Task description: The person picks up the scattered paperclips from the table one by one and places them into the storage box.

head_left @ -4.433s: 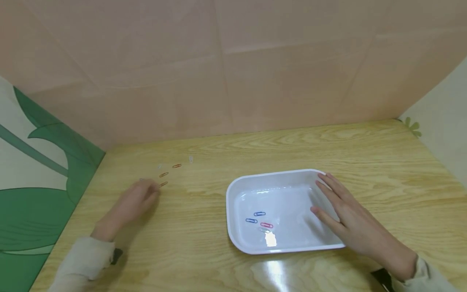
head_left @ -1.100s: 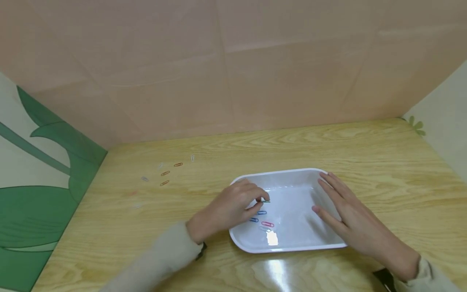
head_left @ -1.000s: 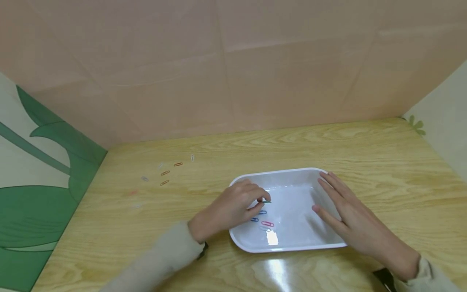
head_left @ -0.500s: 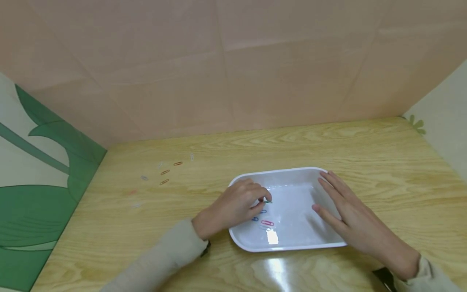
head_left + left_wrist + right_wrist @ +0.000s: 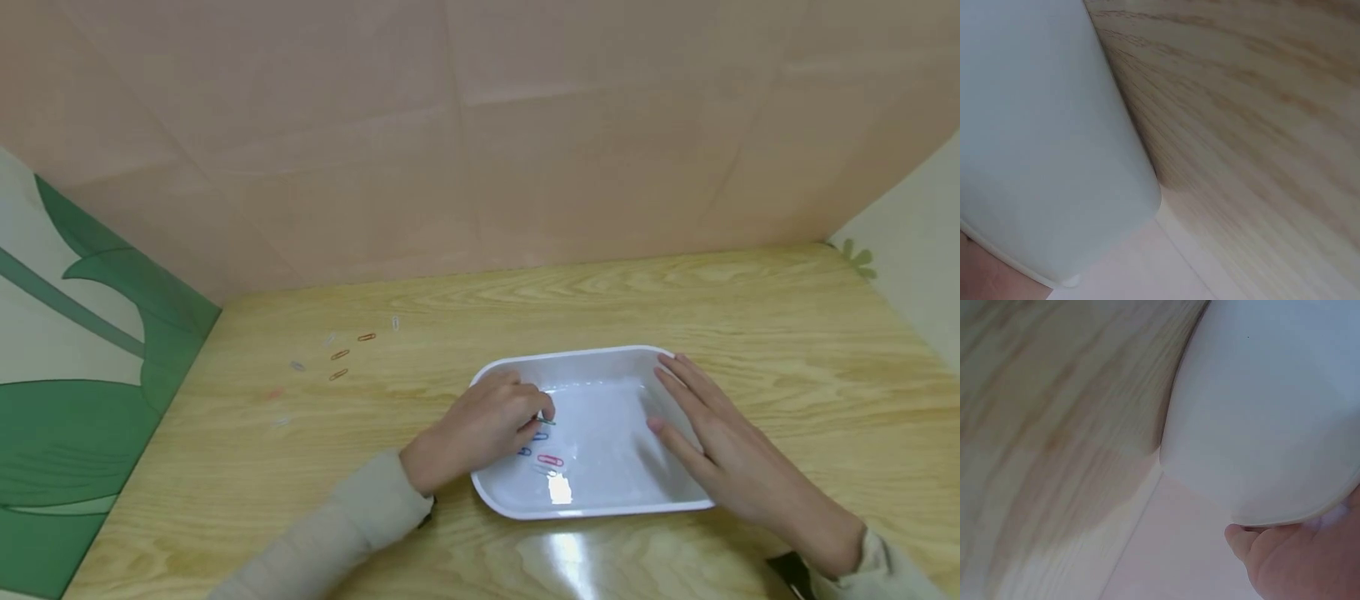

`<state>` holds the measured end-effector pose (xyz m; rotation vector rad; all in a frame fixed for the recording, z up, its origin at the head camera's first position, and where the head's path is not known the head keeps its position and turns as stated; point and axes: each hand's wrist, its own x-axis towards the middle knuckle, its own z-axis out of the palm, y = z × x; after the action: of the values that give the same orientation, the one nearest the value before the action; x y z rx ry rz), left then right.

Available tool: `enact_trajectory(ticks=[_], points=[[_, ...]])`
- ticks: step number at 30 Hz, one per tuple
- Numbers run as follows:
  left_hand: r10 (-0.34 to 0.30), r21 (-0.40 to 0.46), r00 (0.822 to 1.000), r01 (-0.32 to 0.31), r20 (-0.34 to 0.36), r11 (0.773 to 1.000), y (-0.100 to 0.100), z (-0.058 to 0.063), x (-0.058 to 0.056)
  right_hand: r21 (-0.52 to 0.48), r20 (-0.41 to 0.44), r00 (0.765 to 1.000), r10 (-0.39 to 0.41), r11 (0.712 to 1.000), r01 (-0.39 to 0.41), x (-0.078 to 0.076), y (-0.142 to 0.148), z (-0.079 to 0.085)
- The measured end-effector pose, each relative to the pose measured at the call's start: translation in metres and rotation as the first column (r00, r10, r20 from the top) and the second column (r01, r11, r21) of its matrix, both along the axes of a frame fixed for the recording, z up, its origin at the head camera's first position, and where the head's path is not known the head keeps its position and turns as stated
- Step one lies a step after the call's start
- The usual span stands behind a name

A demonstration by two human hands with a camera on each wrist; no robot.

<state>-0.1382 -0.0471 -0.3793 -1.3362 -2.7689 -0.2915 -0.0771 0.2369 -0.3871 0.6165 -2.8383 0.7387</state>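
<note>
My left hand [image 5: 487,418] reaches over the left rim of the white tray [image 5: 592,512], pinching a green paper clip [image 5: 547,422] between thumb and forefinger. The clip is low over the tray floor and partly hidden by the fingertips. Just below it lie two blue paper clips [image 5: 540,437], partly covered by the hand, a pink paper clip [image 5: 550,460] and a pale one [image 5: 543,470]. Across the tray's right rim rests my right hand [image 5: 723,446], fingers extended. The right wrist view shows its fingertips [image 5: 1241,540] at the rim, against the tray's outer wall [image 5: 1260,425].
Several loose paper clips lie on the wooden table to the left: three orange-brown ones, such as the orange paper clip [image 5: 340,355], a clear one [image 5: 396,322] and other pale ones [image 5: 297,366]. A pinkish wall covering [image 5: 450,167] rises behind the table.
My left hand has come from the clips at the left over to the tray, bringing the green paper clip. In the last half second the clip has tilted slightly. My right hand stays put.
</note>
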Motion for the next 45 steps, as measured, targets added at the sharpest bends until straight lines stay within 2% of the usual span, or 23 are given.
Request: enact_trajectory(ticks=[6, 12, 26, 30, 35, 45], points=[[0.019, -0.042, 1.0, -0.018, 0.023, 0.999, 0.001, 0.001, 0.001, -0.001, 0.029, 1.0, -0.013, 1.0, 0.013, -0.001, -0.001, 0.0], [0.04, -0.021, 0.998, -0.039, 0.055, 0.999, 0.0, 0.002, 0.002, 0.002, 0.019, 1.0, -0.011, 1.0, 0.011, -0.001, -0.001, 0.0], [-0.009, 0.16, 1.0, 0.005, 0.028, 0.987, -0.009, 0.007, 0.002, 0.014, -0.001, 1.0, -0.01, 1.0, 0.01, 0.0, -0.002, -0.001], [-0.021, 0.224, 1.0, 0.018, 0.008, 0.974, -0.016, 0.012, 0.003, 0.018, -0.001, 1.0, -0.011, 1.0, 0.011, 0.0, -0.001, -0.001], [-0.021, 0.286, 0.998, 0.035, -0.051, 0.958, -0.027, 0.015, 0.003, 0.016, 0.005, 1.0, -0.015, 1.0, 0.015, -0.001, -0.001, -0.001], [0.038, 0.32, 0.989, 0.01, -0.145, 0.947, -0.054, 0.017, 0.003, 0.015, 0.019, 1.0, -0.016, 1.0, 0.015, -0.001, -0.001, -0.001]])
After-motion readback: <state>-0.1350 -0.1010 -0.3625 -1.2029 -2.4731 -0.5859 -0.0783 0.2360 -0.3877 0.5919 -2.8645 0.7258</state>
